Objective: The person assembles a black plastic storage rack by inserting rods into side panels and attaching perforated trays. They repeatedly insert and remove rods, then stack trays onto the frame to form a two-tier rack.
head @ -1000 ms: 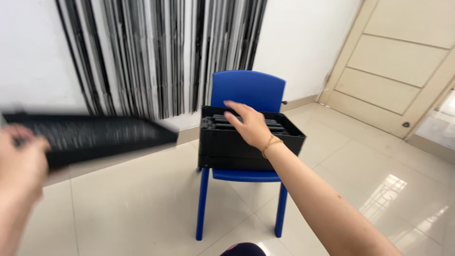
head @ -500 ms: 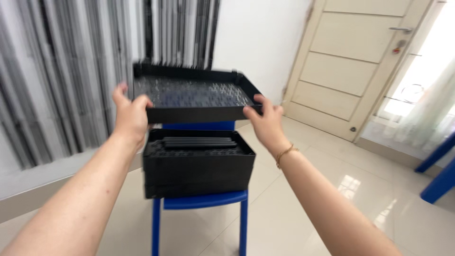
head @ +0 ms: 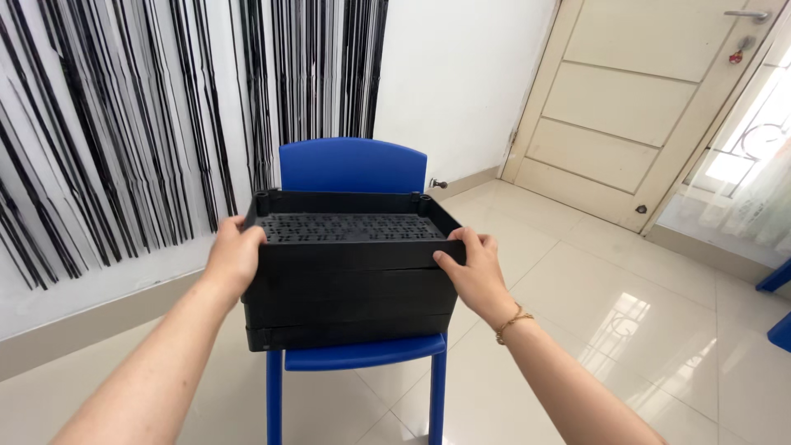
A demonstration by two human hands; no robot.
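Observation:
A black plastic tray (head: 350, 235) with a studded floor lies on top of a stack of black trays (head: 350, 309). The stack rests on the seat of a blue chair (head: 353, 169). My left hand (head: 235, 255) grips the top tray's left front corner. My right hand (head: 471, 268) grips its right front corner, with a thin gold bracelet on the wrist. The top tray sits level and flush with the stack under it.
Black and white strip curtains (head: 124, 124) hang on the white wall behind the chair. A beige panelled door (head: 643, 107) stands at the right. The floor is glossy cream tile (head: 626, 321). Part of another blue chair (head: 779, 305) shows at the far right edge.
A second ago my left hand alone held the tray off to the left. Both hands then carried it above the stack and lowered it onto the stack.

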